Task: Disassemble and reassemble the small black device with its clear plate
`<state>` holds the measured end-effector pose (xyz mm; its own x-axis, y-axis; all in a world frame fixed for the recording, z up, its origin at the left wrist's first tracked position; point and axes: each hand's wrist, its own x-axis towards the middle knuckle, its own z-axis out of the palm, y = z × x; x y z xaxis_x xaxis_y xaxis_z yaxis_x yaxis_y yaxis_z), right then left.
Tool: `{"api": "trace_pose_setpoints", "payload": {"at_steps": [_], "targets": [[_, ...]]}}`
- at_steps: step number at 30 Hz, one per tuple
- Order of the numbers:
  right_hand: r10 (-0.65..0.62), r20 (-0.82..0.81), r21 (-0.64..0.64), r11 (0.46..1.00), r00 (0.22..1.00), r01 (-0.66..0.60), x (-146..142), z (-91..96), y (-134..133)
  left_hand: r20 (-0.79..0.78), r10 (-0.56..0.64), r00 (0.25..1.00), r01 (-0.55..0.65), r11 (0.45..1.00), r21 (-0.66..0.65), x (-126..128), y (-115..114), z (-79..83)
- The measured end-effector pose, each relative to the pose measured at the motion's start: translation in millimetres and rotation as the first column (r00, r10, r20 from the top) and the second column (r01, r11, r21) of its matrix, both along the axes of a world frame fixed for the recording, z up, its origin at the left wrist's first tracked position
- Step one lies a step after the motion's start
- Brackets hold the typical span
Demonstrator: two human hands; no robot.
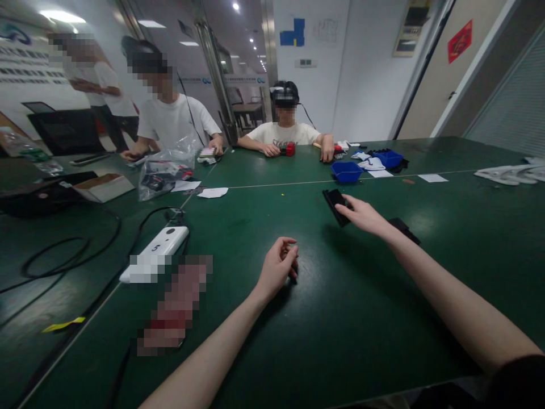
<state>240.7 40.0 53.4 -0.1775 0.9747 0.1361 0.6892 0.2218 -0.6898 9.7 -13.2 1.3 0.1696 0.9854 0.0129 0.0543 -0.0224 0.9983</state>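
Note:
My right hand [361, 215] reaches out over the green table [264, 341] and grips a flat black rectangular part [335, 204], which stands tilted just off the surface. Another flat black piece [404, 229] lies on the table just behind my right wrist. My left hand [279, 266] rests near the middle of the table with its fingers curled into a pinch; whatever it pinches is too small to make out. The two hands are about a hand's width apart.
A white power strip [155, 250] with black cables lies to the left. Two blue bins [347, 171] and white papers sit farther back. A clear plastic bag [164, 170] lies at left. Two people sit at the far side; another stands at back left.

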Motion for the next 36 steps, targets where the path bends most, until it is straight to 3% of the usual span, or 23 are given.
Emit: {"api": "trace_pose_setpoints", "payload": {"at_steps": [5, 7, 9, 10, 12, 14, 15, 17, 19, 21, 23, 26, 31, 36], "targets": [[0.152, -0.264, -0.215, 0.953, 0.952, -0.212, -54.6, -33.3, -42.2, 0.037, 0.123, 0.992, -0.124, 0.992, 0.005, -4.9, 6.4, -9.9], [0.103, -0.573, -0.373, 0.851, 0.813, -0.371, -68.4, -45.2, -55.9, -0.012, 0.201, 0.979, -0.2, 0.977, 0.079, -7.2, 9.1, -11.7], [0.051, -0.704, -0.433, 0.759, 0.708, -0.486, -73.1, -50.7, -60.9, -0.044, 0.252, 0.967, -0.243, 0.959, 0.145, -8.4, 10.2, -11.3], [0.054, -0.702, -0.448, 0.742, 0.71, -0.499, -72.0, -51.2, -59.7, -0.043, 0.246, 0.968, -0.237, 0.961, 0.143, -8.5, 10.1, -10.4], [0.082, -0.588, -0.456, 0.788, 0.804, -0.414, -63.6, -49.9, -50.9, -0.042, 0.183, 0.982, -0.178, 0.979, 0.1, -7.6, 8.8, -8.1], [0.077, -0.354, -0.342, 0.917, 0.932, -0.206, -48.9, -48.4, -36.8, -0.048, 0.132, 0.99, -0.128, 0.989, 0.068, -6.2, 7.0, -5.8], [0.039, -0.218, -0.21, 0.974, 0.975, -0.085, -40.1, -48.6, -29.2, -0.056, 0.117, 0.992, -0.113, 0.992, 0.063, -5.6, 6.3, -4.8], [-0.046, 0.075, 0.11, 0.993, 0.996, 0.037, -22.2, -51.1, -15.1, -0.078, 0.093, 0.993, -0.089, 0.994, 0.059, -4.9, 5.5, -3.3], [-0.21, 0.314, 0.29, 0.95, 0.926, 0.117, -7.0, -56.1, -3.8, -0.105, 0.064, 0.992, -0.059, 0.997, 0.052, -4.8, 5.6, -2.8], [-0.348, 0.471, 0.353, 0.916, 0.81, 0.188, 3.0, -61.5, 4.6, -0.137, 0.038, 0.99, -0.032, 0.998, 0.05, -5.3, 6.2, -3.5], [-0.414, 0.571, 0.347, 0.904, 0.709, 0.249, 7.7, -65.1, 10.2, -0.162, 0.017, 0.987, -0.008, 0.998, 0.056, -6.0, 6.9, -5.0], [-0.415, 0.661, 0.272, 0.909, 0.625, 0.316, 8.2, -66.0, 13.2, -0.167, -0.012, 0.986, 0.024, 0.998, 0.066, -6.9, 7.9, -8.1], [-0.384, 0.717, 0.297, 0.923, 0.582, 0.243, 0.6, -62.7, 5.8, -0.165, -0.025, 0.986, 0.036, 0.997, 0.064, -7.0, 8.0, -10.0], [-0.299, 0.723, 0.274, 0.952, 0.623, 0.139, -12.5, -59.2, -9.6, -0.129, 0.021, 0.991, -0.016, 0.999, 0.034, -4.7, 6.5, -6.7]]}}
